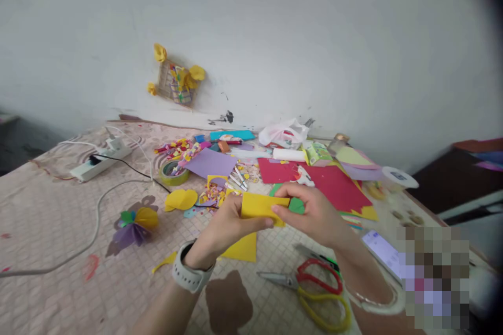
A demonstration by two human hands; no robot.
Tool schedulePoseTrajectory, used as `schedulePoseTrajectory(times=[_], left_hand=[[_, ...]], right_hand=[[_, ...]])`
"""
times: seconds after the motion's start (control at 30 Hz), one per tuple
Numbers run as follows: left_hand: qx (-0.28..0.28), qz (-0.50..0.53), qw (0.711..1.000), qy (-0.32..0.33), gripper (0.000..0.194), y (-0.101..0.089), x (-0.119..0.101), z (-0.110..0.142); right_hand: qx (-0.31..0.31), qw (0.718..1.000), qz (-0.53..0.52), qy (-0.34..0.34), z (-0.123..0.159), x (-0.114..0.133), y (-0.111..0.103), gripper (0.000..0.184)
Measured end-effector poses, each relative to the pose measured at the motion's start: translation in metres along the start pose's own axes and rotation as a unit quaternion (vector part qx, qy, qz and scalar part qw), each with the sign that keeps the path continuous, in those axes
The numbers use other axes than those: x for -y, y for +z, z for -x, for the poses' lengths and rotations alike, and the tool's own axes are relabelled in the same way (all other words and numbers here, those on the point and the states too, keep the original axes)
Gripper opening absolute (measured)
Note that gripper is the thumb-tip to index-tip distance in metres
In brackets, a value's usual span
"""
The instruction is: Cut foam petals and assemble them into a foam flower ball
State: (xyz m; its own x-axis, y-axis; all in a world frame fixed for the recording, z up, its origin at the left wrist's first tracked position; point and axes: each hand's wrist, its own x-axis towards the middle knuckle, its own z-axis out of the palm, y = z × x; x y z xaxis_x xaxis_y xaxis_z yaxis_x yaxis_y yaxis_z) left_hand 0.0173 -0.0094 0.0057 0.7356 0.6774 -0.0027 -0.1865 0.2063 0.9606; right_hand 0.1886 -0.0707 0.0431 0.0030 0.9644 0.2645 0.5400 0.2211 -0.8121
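Observation:
Both my hands hold a folded piece of yellow paper above the table. My left hand, with a white watch at the wrist, pinches its left end. My right hand, a bangle on that wrist, grips its right end with thumb and fingers closed over it. A yellow paper scrap lies on the table just below the hands. Scissors with red and yellow handles lie to the right of my left forearm, near my right forearm.
A patterned cloth covers the table. Red paper sheets, purple paper, paper bits, a tape roll, a glue stick and a white plastic bag lie behind the hands. A paper flower, power strip and cable sit left; a phone sits right.

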Motion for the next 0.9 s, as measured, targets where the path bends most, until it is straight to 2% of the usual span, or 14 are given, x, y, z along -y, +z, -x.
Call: schedulePoseTrajectory(times=[0.07,0.23,0.33,0.4,0.43,0.5,0.53,0.57,0.63,0.7,0.9], left_hand=[[0.017,0.006,1.000,0.001,0.012,0.003,0.004,0.000],[-0.037,-0.017,0.999,0.037,0.011,0.015,0.023,-0.002],[-0.059,-0.014,0.997,0.052,0.010,0.019,0.024,-0.004],[-0.084,-0.015,0.995,0.056,0.009,0.018,0.020,-0.005],[-0.099,-0.014,0.993,0.061,0.011,0.017,0.017,-0.005],[-0.127,-0.006,0.989,0.077,0.016,0.014,0.013,-0.006],[-0.136,0.002,0.987,0.085,0.017,0.011,0.012,-0.007],[-0.143,0.011,0.986,0.091,0.016,0.009,0.012,-0.007],[-0.150,0.020,0.984,0.093,0.015,0.005,0.013,-0.008],[-0.157,0.025,0.983,0.094,0.015,0.002,0.014,-0.008],[-0.181,0.047,0.977,0.100,0.016,0.001,0.009,-0.006]], right_hand=[[0.001,0.999,0.031,-0.012,0.003,0.006,-0.006,0.009],[-0.010,0.997,0.065,-0.030,0.012,0.012,-0.005,0.011],[-0.012,0.998,0.063,0.002,0.026,-0.001,-0.011,0.005],[0.007,0.995,0.087,0.041,0.045,-0.021,-0.017,0.012],[0.039,0.989,0.126,0.064,0.058,-0.034,-0.018,0.012],[0.137,0.958,0.229,0.108,0.088,-0.062,-0.018,0.011],[0.184,0.940,0.261,0.123,0.103,-0.076,-0.016,0.022],[0.205,0.928,0.279,0.141,0.117,-0.087,-0.013,0.035],[0.196,0.922,0.285,0.173,0.140,-0.105,-0.005,0.053],[0.186,0.919,0.291,0.190,0.153,-0.113,0.003,0.059],[0.136,0.929,0.274,0.207,0.163,-0.123,0.010,0.045]])
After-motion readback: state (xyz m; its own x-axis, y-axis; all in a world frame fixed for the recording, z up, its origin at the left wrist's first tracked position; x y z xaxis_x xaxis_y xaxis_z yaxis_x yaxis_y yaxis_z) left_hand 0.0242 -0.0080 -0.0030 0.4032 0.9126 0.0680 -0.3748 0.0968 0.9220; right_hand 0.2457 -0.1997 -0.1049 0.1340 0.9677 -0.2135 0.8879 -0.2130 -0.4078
